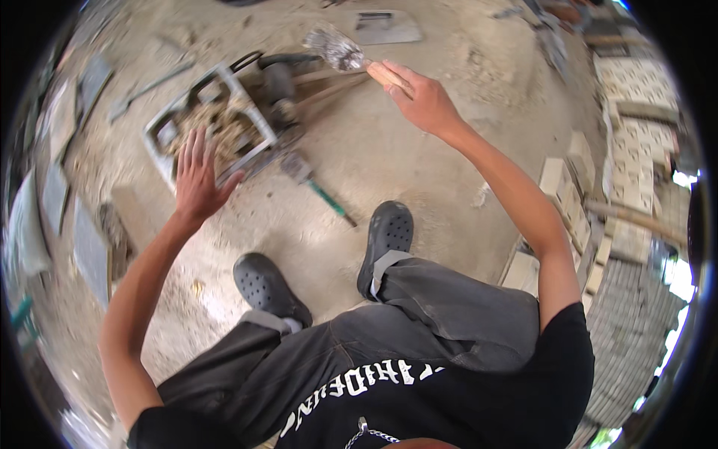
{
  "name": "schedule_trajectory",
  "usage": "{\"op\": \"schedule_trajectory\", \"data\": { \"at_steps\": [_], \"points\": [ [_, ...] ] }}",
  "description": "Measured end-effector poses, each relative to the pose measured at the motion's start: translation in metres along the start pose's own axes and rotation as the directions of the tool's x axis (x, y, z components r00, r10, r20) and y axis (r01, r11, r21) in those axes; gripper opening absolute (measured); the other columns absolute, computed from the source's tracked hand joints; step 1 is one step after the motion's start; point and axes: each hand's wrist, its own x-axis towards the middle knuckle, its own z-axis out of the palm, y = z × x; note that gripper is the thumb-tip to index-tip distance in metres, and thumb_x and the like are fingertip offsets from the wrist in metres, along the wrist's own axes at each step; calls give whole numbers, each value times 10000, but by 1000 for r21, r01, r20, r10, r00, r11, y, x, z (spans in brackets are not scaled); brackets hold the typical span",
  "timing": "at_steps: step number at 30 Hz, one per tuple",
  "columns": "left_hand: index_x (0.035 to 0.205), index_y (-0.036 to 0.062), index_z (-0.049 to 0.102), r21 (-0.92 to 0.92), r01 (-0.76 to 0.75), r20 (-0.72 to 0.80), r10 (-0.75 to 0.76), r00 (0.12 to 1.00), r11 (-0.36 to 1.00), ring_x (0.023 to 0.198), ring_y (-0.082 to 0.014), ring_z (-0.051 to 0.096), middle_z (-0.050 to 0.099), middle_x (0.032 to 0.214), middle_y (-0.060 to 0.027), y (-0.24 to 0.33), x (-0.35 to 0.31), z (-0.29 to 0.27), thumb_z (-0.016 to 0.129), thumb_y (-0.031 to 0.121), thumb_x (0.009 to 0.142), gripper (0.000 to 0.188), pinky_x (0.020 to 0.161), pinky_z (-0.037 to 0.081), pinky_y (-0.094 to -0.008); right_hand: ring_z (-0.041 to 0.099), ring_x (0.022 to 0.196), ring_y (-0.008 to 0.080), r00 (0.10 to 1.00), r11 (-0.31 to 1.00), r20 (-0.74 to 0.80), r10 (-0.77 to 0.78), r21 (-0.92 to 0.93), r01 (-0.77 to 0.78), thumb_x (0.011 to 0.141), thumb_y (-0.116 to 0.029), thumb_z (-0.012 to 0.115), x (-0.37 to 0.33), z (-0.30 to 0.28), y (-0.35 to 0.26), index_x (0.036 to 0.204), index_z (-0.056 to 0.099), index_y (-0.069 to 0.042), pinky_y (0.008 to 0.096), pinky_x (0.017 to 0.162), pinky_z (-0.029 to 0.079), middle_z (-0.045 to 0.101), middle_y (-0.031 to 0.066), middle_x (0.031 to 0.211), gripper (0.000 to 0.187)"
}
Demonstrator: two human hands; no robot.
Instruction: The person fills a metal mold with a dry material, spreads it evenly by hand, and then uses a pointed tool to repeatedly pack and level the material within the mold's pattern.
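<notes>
My right hand [425, 103] grips the wooden handle of a trowel [334, 49], its metal blade pointing up and to the left above the floor. Over the near side of a metal-framed mould [250, 112], my left hand [197, 176] is spread with nothing in it; whether it touches the frame I cannot tell. Sandy, crumbly mix [224, 123] lies inside the mould around a few grey blocks. Beside the mould's right corner rests a second trowel or scraper with a green handle [329, 200].
A plastering float [385, 28] lies at the far side. Long-handled tools [153, 91] and flat slabs [93, 251] are on the left. Stacked pale bricks [636, 82] line the right, with a wooden pole [636, 222] across them. My feet in dark clogs [271, 288] stand on the dusty floor.
</notes>
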Motion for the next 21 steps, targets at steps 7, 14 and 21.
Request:
{"op": "schedule_trajectory", "data": {
  "at_steps": [7, 14, 21],
  "points": [
    [1512, -49, 164, -35, -67, 155, 71, 985, 997, 1477, -388, 145, 165, 1584, -245, 50, 41, 13, 660, 540, 838, 1024, 1197, 149, -473, 690, 813, 246, 624, 622, -63, 779, 197, -758, 865, -456, 602, -12, -8, 215, 1221, 670, -122, 362, 741, 536, 716, 140, 989, 492],
    [1490, -60, 220, 3, -20, 156, 19, 988, 1000, 1465, -373, 205, 226, 1565, -242, 50, 43, 22, 744, 474, 784, 1028, 1189, 200, -472, 522, 526, 135, 567, 537, -35, 823, 371, -757, 861, -509, 630, 14, -21, 332, 1027, 743, -111, 323, 484, 425, 600, 14, 677, 447],
    [1477, -55, 278, 25, 77, 122, -79, 989, 997, 1447, -375, 255, 284, 1544, -241, 52, 40, 21, 783, 426, 736, 1017, 1182, 231, -462, 472, 684, 137, 491, 425, 41, 870, 439, -791, 895, -487, 614, 130, -6, 410, 919, 630, -37, 309, 618, 419, 554, 23, 772, 450]
  ]
}}
